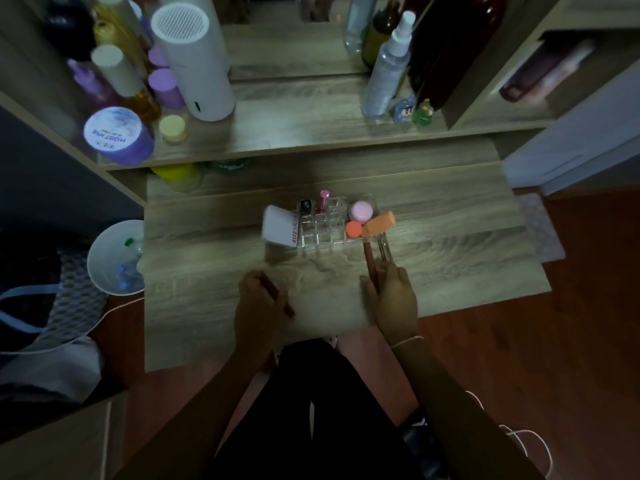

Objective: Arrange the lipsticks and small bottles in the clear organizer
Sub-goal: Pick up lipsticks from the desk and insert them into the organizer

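We see clear organizer (323, 230) mid surface (450, 244), well beyond both hands. Pink lipstick (323, 199) and dark-capped bottle (305, 206) upright in back-row cells. White box (278, 228) leans at organizer's left end; pink jar (361, 211), coral cap (353, 229), orange sponge (379, 223) at right. Left hand (258, 303) curled round brown stick (282, 301). Right hand (391, 296) grips second brown stick (370, 259), tip at organizer's front right edge.

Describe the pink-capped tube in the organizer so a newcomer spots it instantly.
Find the clear organizer in the middle of the wooden table, beyond both hands. In its far row of cells, the pink-capped tube stands upright, just right of a dark-capped tube. It is the tallest item in the grid, with the only pink cap there.
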`<state>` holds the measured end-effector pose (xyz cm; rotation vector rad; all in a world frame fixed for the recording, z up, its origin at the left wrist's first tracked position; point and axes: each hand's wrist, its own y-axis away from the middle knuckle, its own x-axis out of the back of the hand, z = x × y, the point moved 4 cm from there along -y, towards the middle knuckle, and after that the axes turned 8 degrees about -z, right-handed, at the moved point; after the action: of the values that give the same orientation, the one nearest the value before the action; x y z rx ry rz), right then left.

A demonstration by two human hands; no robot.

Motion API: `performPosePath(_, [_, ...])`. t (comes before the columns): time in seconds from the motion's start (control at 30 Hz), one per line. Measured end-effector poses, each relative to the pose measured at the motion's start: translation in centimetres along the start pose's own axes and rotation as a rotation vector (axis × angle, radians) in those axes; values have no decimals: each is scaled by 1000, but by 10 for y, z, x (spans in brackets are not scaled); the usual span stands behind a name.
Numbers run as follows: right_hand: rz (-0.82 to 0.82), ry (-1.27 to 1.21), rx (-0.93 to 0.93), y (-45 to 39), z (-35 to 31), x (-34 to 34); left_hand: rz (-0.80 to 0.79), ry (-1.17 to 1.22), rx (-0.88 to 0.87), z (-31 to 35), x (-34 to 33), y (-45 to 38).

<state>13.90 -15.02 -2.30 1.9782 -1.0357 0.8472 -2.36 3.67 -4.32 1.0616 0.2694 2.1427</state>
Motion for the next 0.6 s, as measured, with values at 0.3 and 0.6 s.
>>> performPosePath(0.3, [-65,-59,-91,7,-10,-14,-45,-14,-122,13,3,-7])
performPosePath(0.6, [-99,-216,-62,15,-21,-1,-164,9,-343,32,5,11])
